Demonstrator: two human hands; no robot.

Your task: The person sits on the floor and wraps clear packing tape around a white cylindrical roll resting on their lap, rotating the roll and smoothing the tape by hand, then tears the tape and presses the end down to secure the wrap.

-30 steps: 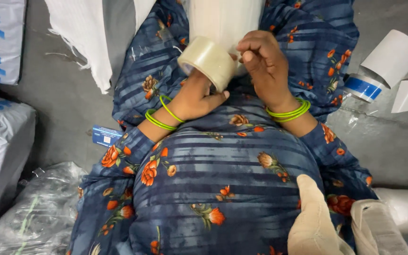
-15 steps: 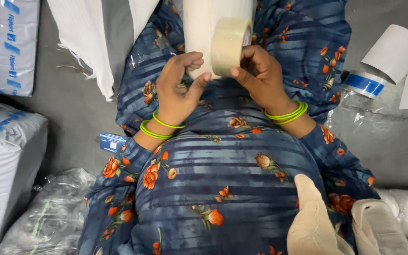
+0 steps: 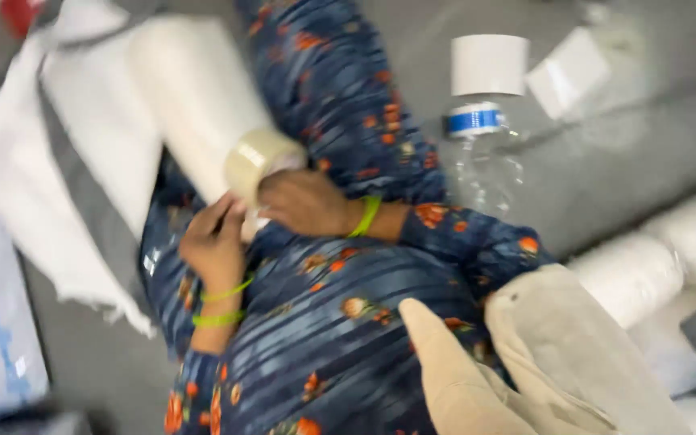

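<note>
A roll of clear packing tape (image 3: 256,161) rests against a white rolled bundle (image 3: 191,105) that lies across my lap. My right hand (image 3: 304,203) grips the tape roll from below and to the right. My left hand (image 3: 215,242) sits just left of it, fingers up against the underside of the white bundle beside the tape. Both wrists carry green bangles. The picture is blurred by motion, so the exact finger contact is unclear.
A clear plastic water bottle (image 3: 481,153) with a blue label lies on the grey floor to the right, near a white tape roll (image 3: 489,64). White woven sacks (image 3: 82,161) lie on the left. White rolled bundles (image 3: 654,258) lie at the right. A beige cloth (image 3: 541,362) covers my lap.
The view has swung and tilted, so the scene now sits at an angle. The tape roll and both hands have stayed together on the white bundle.
</note>
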